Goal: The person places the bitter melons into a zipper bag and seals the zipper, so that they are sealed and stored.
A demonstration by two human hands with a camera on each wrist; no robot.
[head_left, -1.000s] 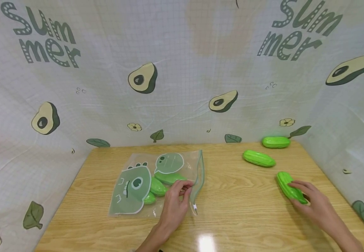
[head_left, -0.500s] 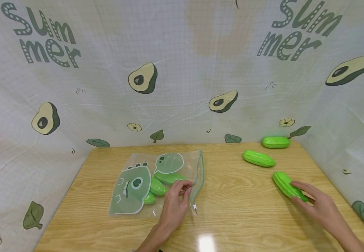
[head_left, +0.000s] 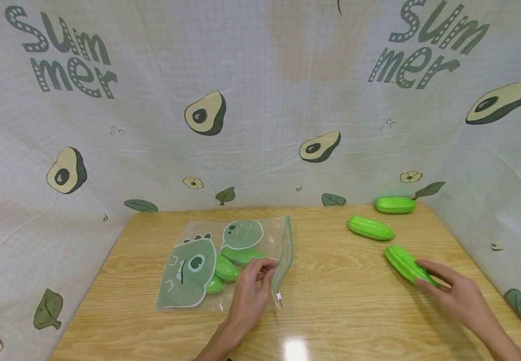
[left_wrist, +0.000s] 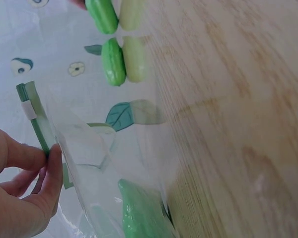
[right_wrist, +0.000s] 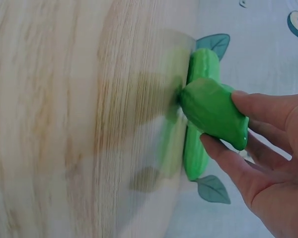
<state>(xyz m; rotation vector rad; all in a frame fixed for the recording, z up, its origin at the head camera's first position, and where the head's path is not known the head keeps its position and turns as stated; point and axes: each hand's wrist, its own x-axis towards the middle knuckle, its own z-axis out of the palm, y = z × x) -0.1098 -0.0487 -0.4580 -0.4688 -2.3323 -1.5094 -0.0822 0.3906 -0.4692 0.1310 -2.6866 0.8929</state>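
Green vegetable (head_left: 406,261): was at near right, perhaps raised.
Right hand (head_left: 459,294): reached leftward, gripped its near end.
Left hand (head_left: 250,293): pinched the bag (head_left: 188,281).

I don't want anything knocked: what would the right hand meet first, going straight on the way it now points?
Most likely the nearer loose green vegetable, in line beyond the held green vegetable in the right hand; depth is unclear, so it might pass above.
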